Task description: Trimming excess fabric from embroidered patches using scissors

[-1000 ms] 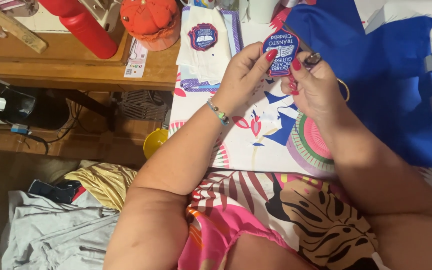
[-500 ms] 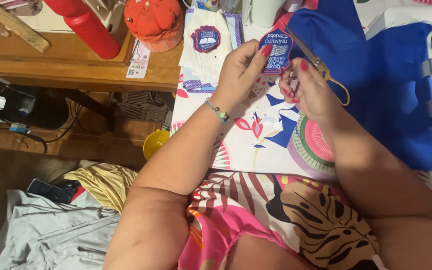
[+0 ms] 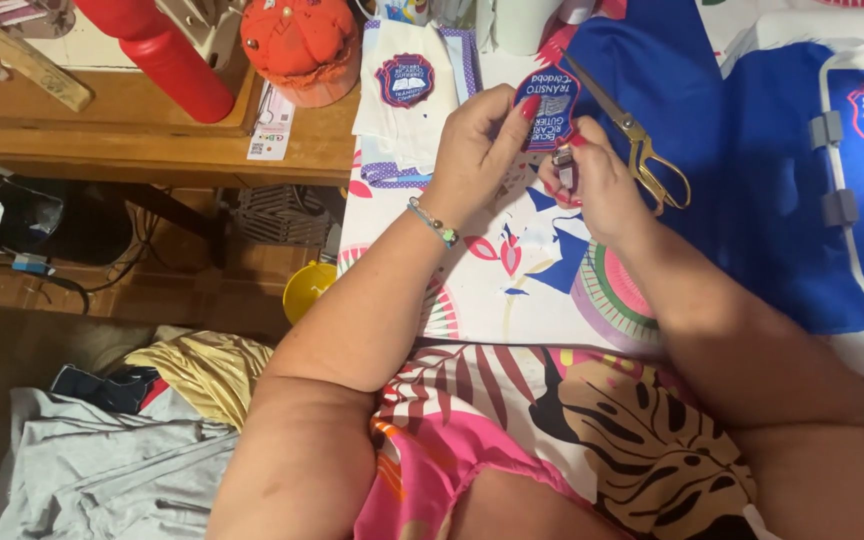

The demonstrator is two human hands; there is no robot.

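Observation:
My left hand pinches a blue shield-shaped embroidered patch with a red border and holds it upright above the patterned table cover. My right hand is just below and right of it. It grips a small dark object with a metal top, which looks like a lighter, close to the patch's lower edge. Gold-handled scissors lie on the blue fabric, right beside my right hand's knuckles.
A second patch sits on white cloth at the back. A wooden table on the left carries a red bottle and an orange round cushion. A grey hoop frame clamps blue fabric at the right. A yellow bowl and clothes are on the floor.
The scissors have left my right hand and now lie on the blue fabric. My right hand now holds the small dark object below the patch.

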